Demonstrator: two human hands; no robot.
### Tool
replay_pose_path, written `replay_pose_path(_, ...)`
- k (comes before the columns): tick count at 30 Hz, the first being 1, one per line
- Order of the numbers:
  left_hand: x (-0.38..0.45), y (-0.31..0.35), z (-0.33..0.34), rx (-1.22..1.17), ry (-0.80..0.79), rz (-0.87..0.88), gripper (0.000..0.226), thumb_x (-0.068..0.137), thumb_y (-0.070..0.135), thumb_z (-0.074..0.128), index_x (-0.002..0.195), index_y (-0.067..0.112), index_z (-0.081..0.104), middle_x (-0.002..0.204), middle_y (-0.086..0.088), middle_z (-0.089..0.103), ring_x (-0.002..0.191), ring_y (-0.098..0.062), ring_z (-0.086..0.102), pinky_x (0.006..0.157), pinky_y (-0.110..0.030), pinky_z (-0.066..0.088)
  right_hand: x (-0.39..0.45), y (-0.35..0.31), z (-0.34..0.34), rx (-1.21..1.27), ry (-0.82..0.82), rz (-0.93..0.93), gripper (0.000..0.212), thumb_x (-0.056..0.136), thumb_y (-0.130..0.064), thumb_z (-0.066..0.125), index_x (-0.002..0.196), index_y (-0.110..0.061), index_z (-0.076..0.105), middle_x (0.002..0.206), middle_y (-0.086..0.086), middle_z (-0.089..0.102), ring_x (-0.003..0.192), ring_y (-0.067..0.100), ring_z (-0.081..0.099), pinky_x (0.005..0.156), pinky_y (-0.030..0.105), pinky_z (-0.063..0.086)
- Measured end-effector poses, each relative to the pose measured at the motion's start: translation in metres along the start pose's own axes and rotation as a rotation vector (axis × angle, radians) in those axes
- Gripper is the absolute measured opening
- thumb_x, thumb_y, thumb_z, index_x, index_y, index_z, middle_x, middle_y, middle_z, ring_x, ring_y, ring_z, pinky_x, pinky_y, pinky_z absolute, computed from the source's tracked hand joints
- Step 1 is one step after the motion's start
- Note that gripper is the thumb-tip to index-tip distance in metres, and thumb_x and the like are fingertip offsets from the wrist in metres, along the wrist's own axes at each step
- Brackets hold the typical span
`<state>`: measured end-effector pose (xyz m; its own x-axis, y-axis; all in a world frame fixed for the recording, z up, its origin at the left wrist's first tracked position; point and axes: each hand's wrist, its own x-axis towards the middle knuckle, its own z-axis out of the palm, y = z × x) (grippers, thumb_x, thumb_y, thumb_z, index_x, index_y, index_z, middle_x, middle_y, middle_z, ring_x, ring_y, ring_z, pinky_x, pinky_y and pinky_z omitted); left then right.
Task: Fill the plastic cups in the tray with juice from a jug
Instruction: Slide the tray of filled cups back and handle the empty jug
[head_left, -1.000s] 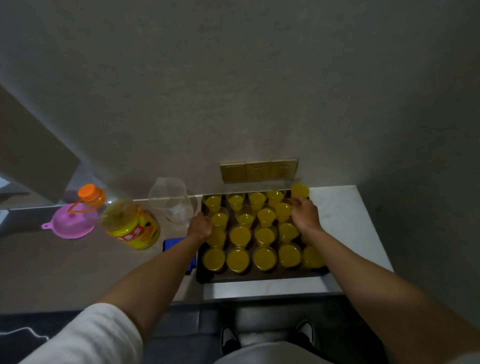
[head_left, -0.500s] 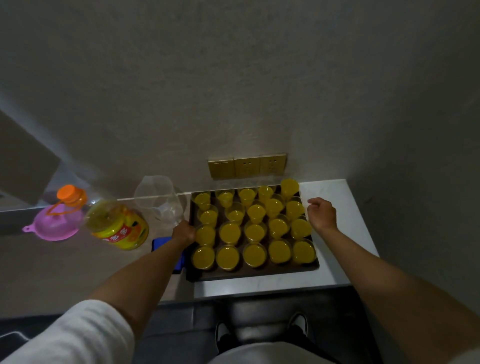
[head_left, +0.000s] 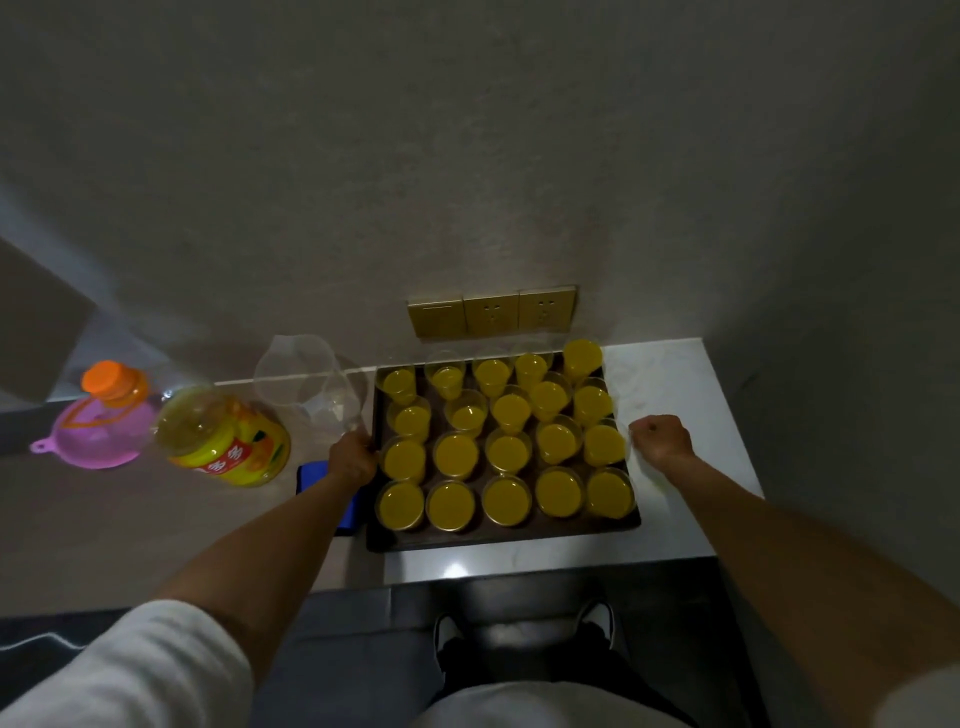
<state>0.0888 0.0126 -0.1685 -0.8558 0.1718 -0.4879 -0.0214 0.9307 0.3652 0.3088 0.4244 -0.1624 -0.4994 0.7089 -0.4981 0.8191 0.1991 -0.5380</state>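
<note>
A dark tray (head_left: 509, 538) lies on the counter below the wall sockets, packed with several clear plastic cups (head_left: 456, 454) that all hold yellow juice. My left hand (head_left: 353, 460) grips the tray's left edge. My right hand (head_left: 661, 439) hovers just right of the tray with its fingers curled, holding nothing. A clear plastic jug (head_left: 311, 387) stands left of the tray behind my left hand and looks empty.
A big juice bottle (head_left: 223, 436) with an orange cap and yellow label stands left of the jug, in front of a pink funnel (head_left: 88, 441). A blue object (head_left: 324, 493) lies under my left forearm. The white counter (head_left: 685, 395) ends right of the tray.
My right hand has come off the cups at the tray's back right and moved to the tray's right side. My left hand stays on the tray's left edge.
</note>
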Motion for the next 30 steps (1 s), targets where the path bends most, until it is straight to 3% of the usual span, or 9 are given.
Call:
replay_pose_path(8, 0.005, 0.0, 0.002, 0.019, 0.011, -0.016, 0.02, 0.098, 0.022, 0.06, 0.096, 0.008, 0.074, 0.105, -0.016, 0.073, 0.105, -0.034, 0.067, 0.083, -0.031, 0.044, 0.014, 0.013, 0.002, -0.017, -0.121, -0.097, 0.014, 0.091, -0.005, 0.065, 0.082, -0.001, 0.075, 0.082, 0.017, 0.071, 0.077, 0.029, 0.064, 0.075, 0.034, 0.05)
replay_pose_path(11, 0.006, -0.002, 0.004, 0.013, 0.029, -0.016, 0.02, 0.098, 0.023, 0.063, 0.096, 0.007, 0.075, 0.102, -0.018, 0.074, 0.102, -0.035, 0.067, 0.08, -0.031, 0.043, 0.027, 0.023, 0.007, -0.153, -0.244, -0.233, 0.009, 0.088, 0.002, 0.067, 0.089, 0.006, 0.075, 0.093, 0.025, 0.072, 0.09, 0.04, 0.069, 0.079, 0.044, 0.056)
replay_pose_path(15, 0.006, -0.002, 0.005, -0.03, 0.052, -0.044, 0.02, 0.096, 0.02, 0.066, 0.093, 0.003, 0.075, 0.097, -0.019, 0.073, 0.1, -0.036, 0.067, 0.079, -0.031, 0.045, 0.039, 0.026, 0.012, -0.354, -0.201, -0.289, 0.01, 0.091, -0.007, 0.067, 0.09, -0.012, 0.075, 0.098, 0.013, 0.074, 0.088, 0.026, 0.066, 0.079, 0.033, 0.051)
replay_pose_path(17, 0.008, -0.003, 0.006, -0.051, 0.051, -0.061, 0.02, 0.096, 0.02, 0.066, 0.092, 0.004, 0.076, 0.095, -0.018, 0.073, 0.098, -0.035, 0.067, 0.077, -0.031, 0.045, 0.04, 0.023, 0.012, -0.449, -0.24, -0.337, 0.006, 0.09, -0.012, 0.068, 0.092, -0.01, 0.074, 0.106, 0.015, 0.073, 0.096, 0.03, 0.067, 0.077, 0.029, 0.047)
replay_pose_path(22, 0.007, 0.003, 0.005, -0.084, 0.067, -0.074, 0.025, 0.096, 0.023, 0.067, 0.082, 0.003, 0.071, 0.082, -0.015, 0.069, 0.088, -0.031, 0.066, 0.076, -0.033, 0.048, 0.031, 0.007, 0.005, -0.636, -0.25, -0.388, 0.021, 0.091, -0.017, 0.069, 0.107, -0.005, 0.075, 0.113, 0.01, 0.072, 0.108, 0.03, 0.066, 0.087, 0.037, 0.054)
replay_pose_path(27, 0.009, 0.006, 0.003, -0.023, 0.055, -0.08, 0.025, 0.096, 0.022, 0.066, 0.074, 0.01, 0.067, 0.077, -0.009, 0.064, 0.084, -0.029, 0.065, 0.073, -0.032, 0.046, 0.036, 0.005, 0.007, -0.58, -0.258, -0.311, 0.015, 0.082, -0.01, 0.076, 0.097, -0.009, 0.078, 0.103, 0.01, 0.075, 0.099, 0.029, 0.069, 0.074, 0.029, 0.048)
replay_pose_path(30, 0.007, 0.009, 0.002, -0.017, 0.058, -0.082, 0.025, 0.097, 0.02, 0.066, 0.074, 0.01, 0.066, 0.078, -0.009, 0.063, 0.08, -0.024, 0.059, 0.073, -0.03, 0.043, 0.038, 0.0, 0.007, -0.556, -0.254, -0.298, 0.003, 0.081, -0.007, 0.074, 0.079, -0.009, 0.073, 0.089, 0.011, 0.074, 0.09, 0.03, 0.069, 0.07, 0.028, 0.047)
